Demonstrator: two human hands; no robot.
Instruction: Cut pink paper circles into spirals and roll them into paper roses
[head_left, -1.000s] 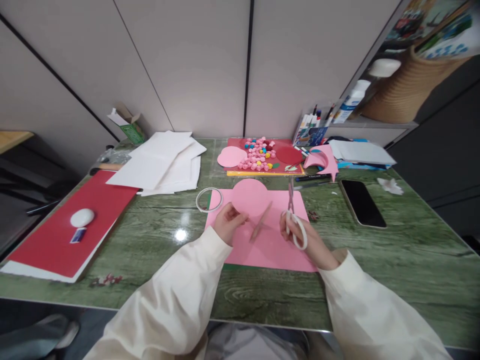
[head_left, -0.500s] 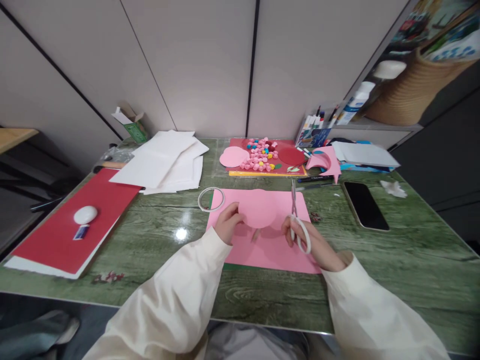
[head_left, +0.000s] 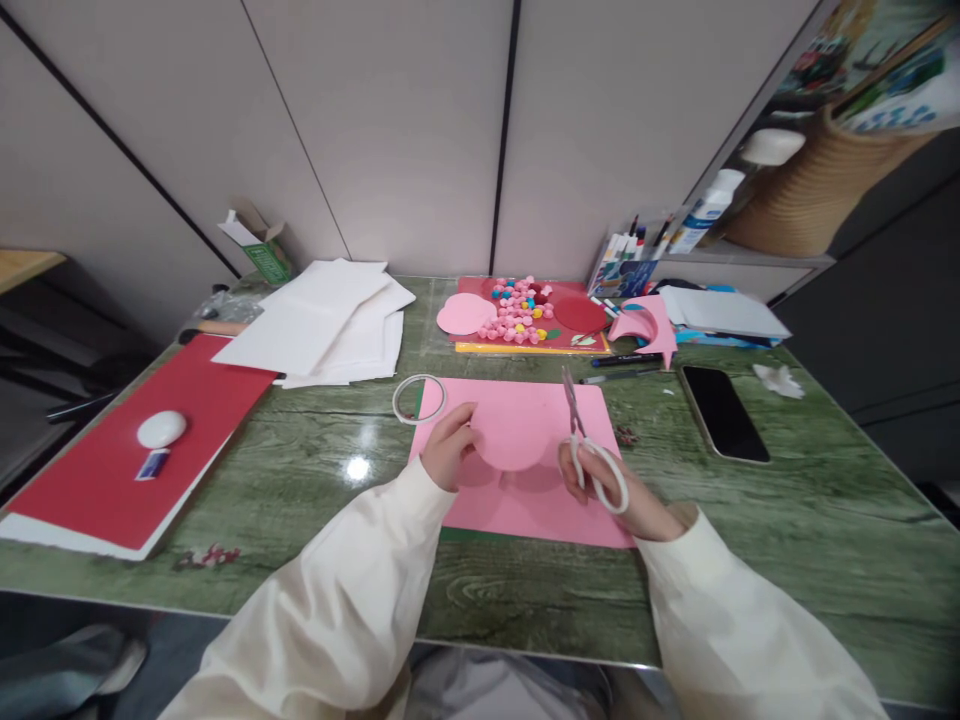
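Between finger and thumb, my left hand (head_left: pixel 448 447) holds the left edge of a round pink paper piece (head_left: pixel 514 430), raised over a pink sheet (head_left: pixel 510 508). White-handled scissors (head_left: pixel 576 418) are in my right hand (head_left: pixel 592 480), to the right of the round piece and apart from it. Their blades point up and away, slightly parted. Under the pink sheet, green paper shows at its edges. A roll of tape (head_left: pixel 419 399) lies at the sheet's upper left corner.
Behind the sheet lie pink paper flowers (head_left: pixel 517 310) on red paper, with pink scraps (head_left: pixel 646 328) beside them. A phone (head_left: pixel 724 412) is on the right. White sheets (head_left: pixel 315 325) and red paper (head_left: pixel 135 450) with a white oval object (head_left: pixel 161 430) are on the left.
The round piece has tilted or dropped slightly toward me. The scissors have turned, their tips now leaning left, with the blades a little wider apart. The view has shifted slightly.
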